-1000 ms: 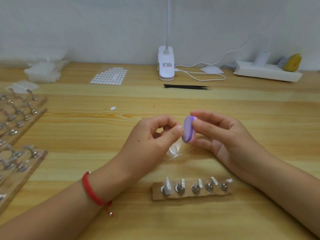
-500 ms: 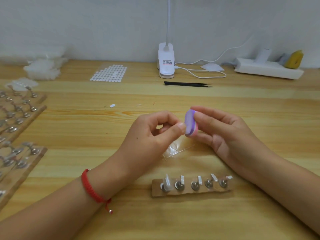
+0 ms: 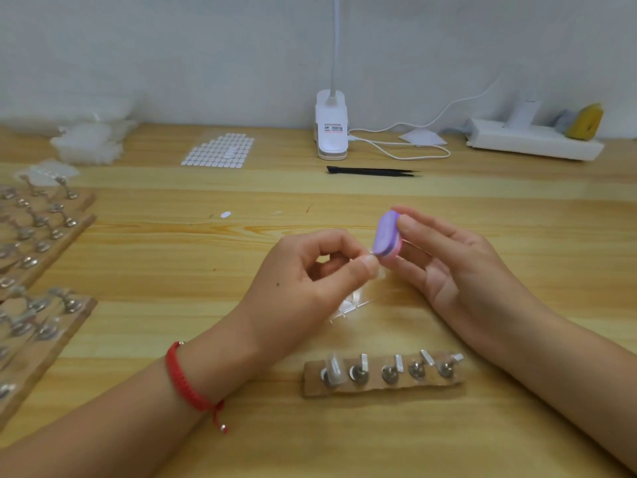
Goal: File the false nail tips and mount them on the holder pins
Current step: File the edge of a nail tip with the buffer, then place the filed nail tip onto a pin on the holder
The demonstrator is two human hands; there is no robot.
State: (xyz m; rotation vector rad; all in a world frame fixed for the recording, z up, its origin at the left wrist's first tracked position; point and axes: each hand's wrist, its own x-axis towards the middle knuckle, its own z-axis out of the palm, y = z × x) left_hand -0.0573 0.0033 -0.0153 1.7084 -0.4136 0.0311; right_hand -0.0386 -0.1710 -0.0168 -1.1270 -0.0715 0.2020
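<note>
False nail tip [image 3: 373, 252]: clear, scarcely discernible, pinched between thumb and forefinger of left hand [image 3: 310, 274], just right of frame centre. Meets the lower end of the purple-and-pink file block [image 3: 386, 236], itself pinched between thumb and forefinger of right hand [image 3: 448, 270], with the remaining fingers loosely extended beneath.

Step in hand, by judgement: filing of the tip's edge, with mounting of this tip not yet begun.

Holder strip [image 3: 310, 384] at 6 o'clock of the hands, with five holder pins [image 3: 389, 372] in a row. Mounted tip [image 3: 333, 369] apparently seated on the pin nearest 9 o'clock, the other four seemingly free. Clear sprue [image 3: 348, 307] flat on the table [image 3: 172, 270], between hands and strip.

Next move, probably: transfer of the tip toward 6 o'clock, onto a free pin. Calls for a light, steady pinch and square seating, given so small and slick a piece.

Against the frame one second back: file block raised toward 12 o'clock and tilted, contact now at its lower end rather than mid-face. Lower fingers of the right hand more opened. Strip and its load unchanged.
</note>
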